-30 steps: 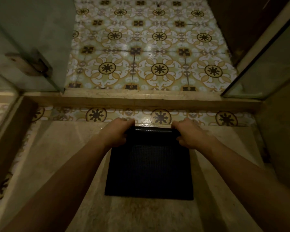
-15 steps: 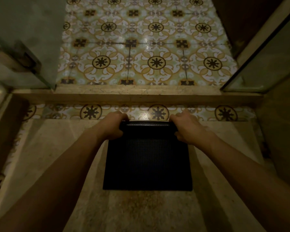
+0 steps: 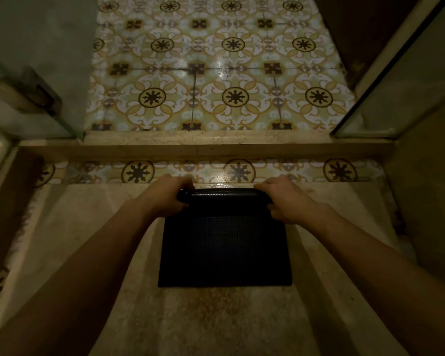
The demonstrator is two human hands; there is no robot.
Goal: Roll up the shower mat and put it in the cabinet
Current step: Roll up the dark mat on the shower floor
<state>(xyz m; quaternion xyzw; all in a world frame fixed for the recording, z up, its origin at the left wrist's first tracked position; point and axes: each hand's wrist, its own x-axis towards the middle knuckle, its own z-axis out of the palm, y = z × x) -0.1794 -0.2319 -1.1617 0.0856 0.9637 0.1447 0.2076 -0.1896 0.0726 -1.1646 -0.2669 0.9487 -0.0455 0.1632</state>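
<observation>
A dark, textured shower mat (image 3: 225, 247) lies flat on the beige shower floor, its near edge toward me. Its far edge is curled into a narrow roll (image 3: 221, 194). My left hand (image 3: 168, 195) grips the left end of that roll, fingers wrapped over it. My right hand (image 3: 283, 197) grips the right end the same way. No cabinet is in view.
A raised marble threshold (image 3: 206, 147) crosses the view just beyond the mat. Patterned tile floor (image 3: 216, 80) lies past it. Glass shower panels stand at left (image 3: 36, 62) and right (image 3: 406, 80). A metal hinge (image 3: 40, 95) sits on the left panel.
The rolled far edge and both hands have stayed near the mat's far end; the roll looks slightly thicker. The camera has tilted a little, shifting the scene down.
</observation>
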